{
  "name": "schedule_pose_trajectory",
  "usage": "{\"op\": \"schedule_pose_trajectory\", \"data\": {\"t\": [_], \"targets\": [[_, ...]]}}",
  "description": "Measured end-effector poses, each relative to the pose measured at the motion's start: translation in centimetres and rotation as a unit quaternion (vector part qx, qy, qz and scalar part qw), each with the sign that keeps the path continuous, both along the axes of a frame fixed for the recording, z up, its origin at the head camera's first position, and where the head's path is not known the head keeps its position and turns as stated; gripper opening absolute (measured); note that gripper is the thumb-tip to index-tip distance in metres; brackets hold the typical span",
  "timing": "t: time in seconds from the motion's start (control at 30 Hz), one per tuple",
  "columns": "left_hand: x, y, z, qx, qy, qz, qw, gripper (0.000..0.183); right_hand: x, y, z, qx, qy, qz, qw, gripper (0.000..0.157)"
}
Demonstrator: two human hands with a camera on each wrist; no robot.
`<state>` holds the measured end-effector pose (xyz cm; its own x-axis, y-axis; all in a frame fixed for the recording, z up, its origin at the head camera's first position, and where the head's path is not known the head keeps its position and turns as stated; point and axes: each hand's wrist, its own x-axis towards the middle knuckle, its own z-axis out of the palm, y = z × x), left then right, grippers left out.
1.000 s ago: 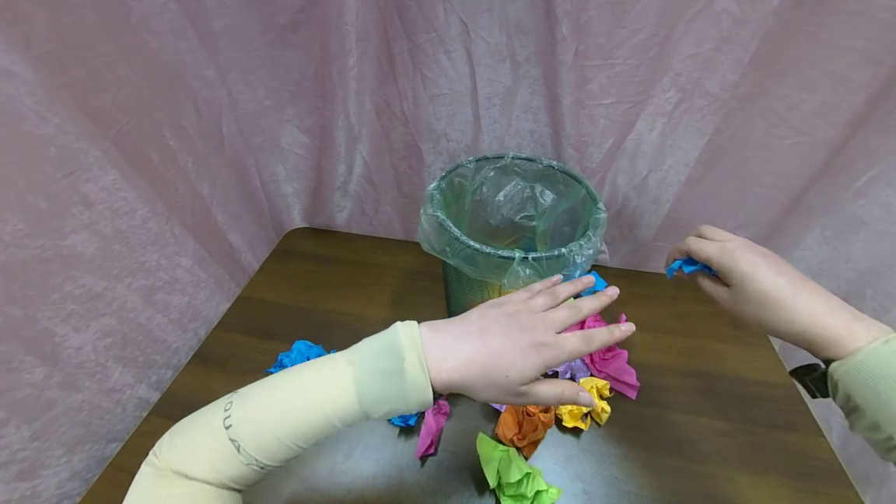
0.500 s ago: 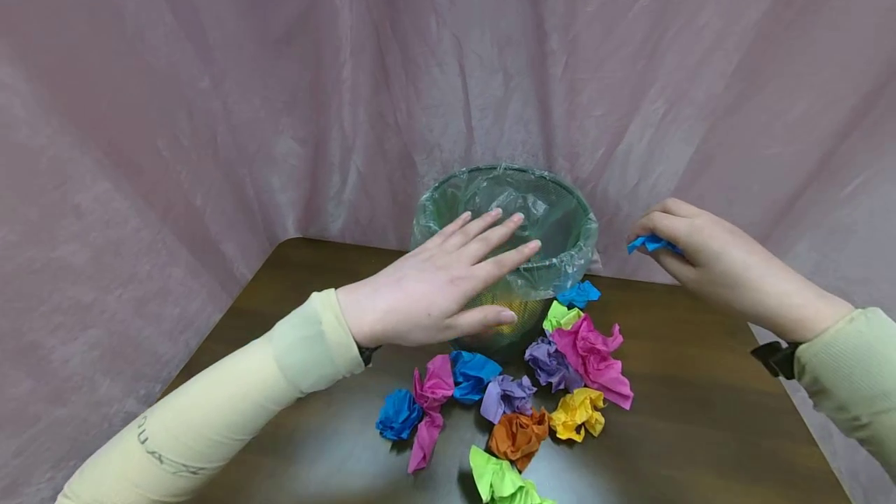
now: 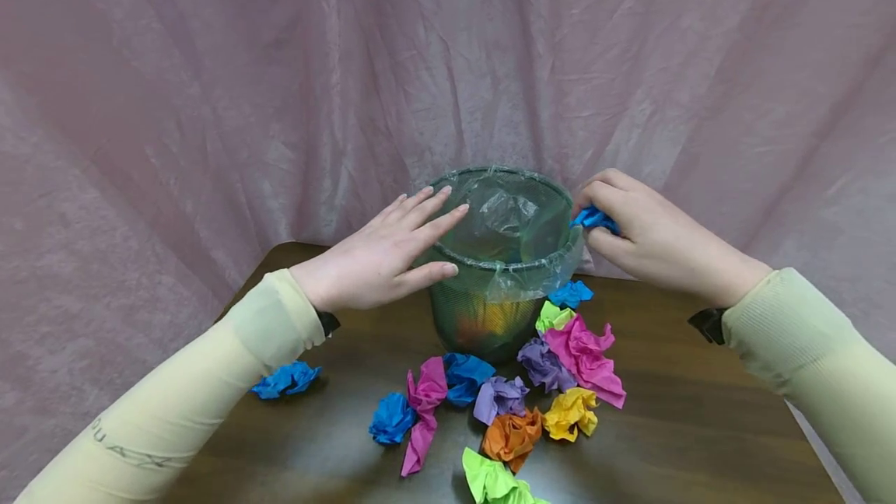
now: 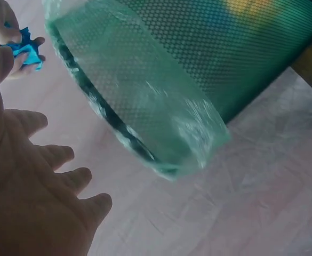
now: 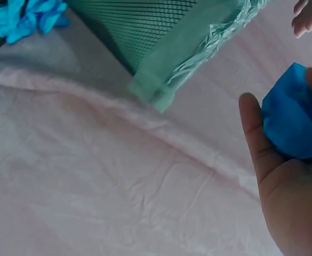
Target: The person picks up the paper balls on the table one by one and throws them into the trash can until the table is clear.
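Note:
A green mesh wastebasket (image 3: 483,325), lined with a clear plastic bag (image 3: 521,282), stands at the back of the table. My right hand (image 3: 654,236) grips a crumpled blue paper ball (image 3: 595,220) beside the basket's right rim. In the right wrist view the blue paper (image 5: 292,120) sits between the thumb and fingers. My left hand (image 3: 381,251) is at the left rim, palm down with fingers spread and straight, holding nothing. The left wrist view shows its fingers (image 4: 60,154) apart from the bag's edge. Orange and yellow colours show through the mesh low in the basket.
Crumpled papers lie in front of the basket: pink (image 3: 588,356), purple (image 3: 546,364), yellow (image 3: 570,413), orange (image 3: 513,438), green (image 3: 493,481) and several blue ones. One blue paper (image 3: 287,379) lies apart at the left. A pink curtain (image 3: 392,61) hangs behind the table (image 3: 700,426).
My right hand has moved left to the basket's rim with the blue paper ball. My left hand has drawn back left and up, from over the papers, across the basket, to its left rim.

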<state>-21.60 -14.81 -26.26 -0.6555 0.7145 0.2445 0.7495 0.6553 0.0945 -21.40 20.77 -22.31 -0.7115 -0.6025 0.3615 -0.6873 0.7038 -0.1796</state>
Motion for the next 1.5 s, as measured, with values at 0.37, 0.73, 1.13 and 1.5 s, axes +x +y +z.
{"op": "schedule_pose_trajectory", "data": {"t": [0.37, 0.73, 1.13, 1.5], "targets": [[-0.6, -2.9, -0.1, -0.001, -0.012, 0.041, 0.9991, 0.077, -2.0, -4.9, 0.2, -0.003, -0.048, -0.013, 0.999, 0.033], [-0.8, -3.8, -0.2, 0.004, -0.018, 0.055, 0.9983, 0.077, -3.8, -8.7, 0.5, 0.05, -0.044, 0.008, 0.998, 0.041], [-0.8, -2.9, -0.7, 0.004, -0.034, 0.048, 0.9982, 0.075, -5.4, -10.6, -0.7, 0.112, -0.125, -0.025, 0.986, 0.063], [-0.6, -3.5, -1.0, -0.001, -0.036, 0.066, 0.9972, 0.077, -4.7, -9.4, 0.2, 0.129, -0.081, -0.046, 0.987, 0.073]]}}
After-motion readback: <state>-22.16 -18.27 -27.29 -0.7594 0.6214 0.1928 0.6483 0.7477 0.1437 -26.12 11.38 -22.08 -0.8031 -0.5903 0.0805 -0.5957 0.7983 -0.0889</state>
